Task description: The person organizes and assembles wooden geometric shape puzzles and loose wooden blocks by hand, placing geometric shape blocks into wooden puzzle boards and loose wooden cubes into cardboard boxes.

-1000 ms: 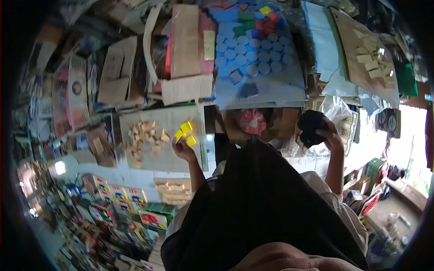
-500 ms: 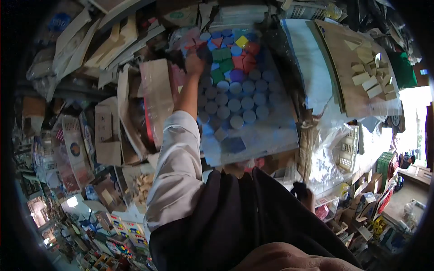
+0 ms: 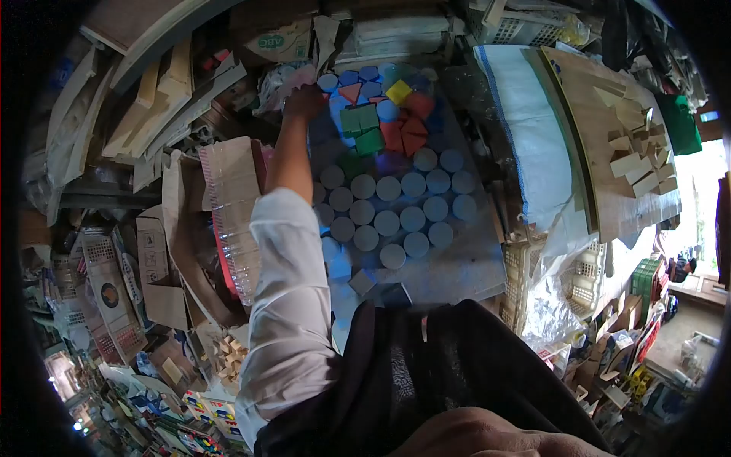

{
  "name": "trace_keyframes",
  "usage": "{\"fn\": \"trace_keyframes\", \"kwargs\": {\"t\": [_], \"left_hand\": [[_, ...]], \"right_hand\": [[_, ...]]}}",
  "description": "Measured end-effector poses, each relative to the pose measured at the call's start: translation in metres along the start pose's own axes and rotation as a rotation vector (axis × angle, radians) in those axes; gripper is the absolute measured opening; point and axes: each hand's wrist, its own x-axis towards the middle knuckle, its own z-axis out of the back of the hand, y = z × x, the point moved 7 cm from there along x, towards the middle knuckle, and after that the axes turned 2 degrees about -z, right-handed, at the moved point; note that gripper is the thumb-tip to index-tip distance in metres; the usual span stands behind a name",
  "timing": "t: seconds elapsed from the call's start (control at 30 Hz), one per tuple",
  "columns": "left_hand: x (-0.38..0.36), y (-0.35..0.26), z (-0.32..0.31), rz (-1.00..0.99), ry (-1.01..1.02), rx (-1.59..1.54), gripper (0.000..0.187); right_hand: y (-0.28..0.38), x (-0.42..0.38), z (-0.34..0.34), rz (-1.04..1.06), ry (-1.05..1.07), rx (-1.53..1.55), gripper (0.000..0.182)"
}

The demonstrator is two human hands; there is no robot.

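Note:
My left hand (image 3: pixel 304 103) reaches to the far left corner of the board (image 3: pixel 476 266). It is beside a translucent pinkish plastic bag (image 3: pixel 278 87), and its fingers are too dark to read. Close to it on the board lie blue discs (image 3: pixel 348 78), an orange-red triangle (image 3: pixel 350 93) and green squares (image 3: pixel 359 119). Farther right are a yellow square (image 3: pixel 398 92) and red pieces (image 3: pixel 412 135). Several rows of grey round discs (image 3: pixel 387 223) cover the middle of the board. My right hand is out of view.
An open cardboard box (image 3: pixel 236 190) stands left of the board. On the right, a wooden sheet (image 3: pixel 579 145) carries a heap of pale wooden blocks (image 3: pixel 640 164). Plastic crates (image 3: pixel 518 278) stand below it. Wooden planks (image 3: pixel 156 107) lean at the upper left.
My left hand has moved a little left, off the coloured pieces towards the plastic bag. My right hand, low on the right before, has left the view. The view has shifted.

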Motion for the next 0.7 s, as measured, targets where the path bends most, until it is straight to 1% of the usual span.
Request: {"fn": "trace_keyframes", "kwargs": {"t": [0.03, 0.1, 0.17, 0.2, 0.23, 0.27, 0.3, 0.33, 0.37, 0.4, 0.43, 0.5, 0.53, 0.57, 0.6, 0.63, 0.67, 0.7], "left_hand": [[-0.020, -0.010, 0.020, -0.002, 0.005, 0.002, 0.048], [-0.078, -0.037, 0.077, -0.010, -0.122, -0.367, 0.038], [-0.166, -0.106, 0.128, -0.427, -0.191, -0.810, 0.027], [-0.209, -0.143, 0.132, -0.495, -0.088, -0.922, 0.027], [-0.255, -0.180, 0.141, -0.534, -0.123, -0.883, 0.032], [-0.294, -0.218, 0.127, -0.703, -0.030, -0.876, 0.038], [-0.324, -0.250, 0.113, -0.736, 0.080, -0.850, 0.041], [-0.354, -0.276, 0.096, -0.761, 0.196, -0.830, 0.044], [-0.372, -0.293, 0.072, -0.756, 0.223, -0.834, 0.044], [-0.378, -0.305, 0.044, -0.732, 0.142, -0.627, 0.047], [-0.381, -0.311, 0.027, -0.707, 0.058, -0.417, 0.050], [-0.380, -0.312, 0.017, -0.663, 0.093, -0.409, 0.057], [-0.377, -0.311, 0.012, -0.661, 0.126, -0.420, 0.064], [-0.375, -0.308, 0.017, -0.649, 0.139, -0.406, 0.069], [-0.370, -0.306, 0.004, -0.663, 0.141, -0.437, 0.072], [-0.367, -0.302, 0.000, -0.634, 0.180, -0.467, 0.071], [-0.363, -0.297, -0.006, -0.665, 0.132, -0.509, 0.070], [-0.367, -0.291, 0.012, -0.558, 0.134, -0.530, 0.067]], "right_hand": [[-0.002, 0.000, 0.000, 0.006, -0.005, 0.006, 0.017], [-0.004, 0.000, -0.003, 0.031, -0.013, 0.032, 0.017], [-0.005, 0.006, -0.009, 0.069, -0.029, 0.058, 0.018], [-0.005, 0.009, -0.011, 0.089, -0.043, 0.072, 0.019], [-0.007, 0.013, -0.013, 0.114, -0.051, 0.080, 0.019], [-0.010, 0.018, -0.017, 0.138, -0.063, 0.091, 0.019], [-0.013, 0.026, -0.021, 0.167, -0.077, 0.108, 0.020], [-0.018, 0.033, -0.024, 0.193, -0.090, 0.112, 0.020], [0.012, 0.036, -0.015, 0.159, -0.073, 0.097, 0.025], [0.043, 0.032, 0.010, 0.247, -0.018, 0.072, 0.026], [0.032, 0.041, 0.004, 0.308, -0.138, 0.181, 0.023], [0.066, 0.035, 0.029, 0.343, -0.074, 0.215, 0.019], [0.080, 0.027, 0.042, 0.387, -0.095, 0.251, 0.018], [0.086, 0.024, 0.051, 0.412, -0.115, 0.282, 0.018], [0.092, 0.020, 0.060, 0.438, -0.136, 0.311, 0.018], [0.092, 0.021, 0.066, 0.442, -0.156, 0.335, 0.019], [0.099, 0.019, 0.076, 0.461, -0.158, 0.351, 0.019], [0.112, 0.016, 0.089, 0.485, -0.164, 0.369, 0.019]]}}
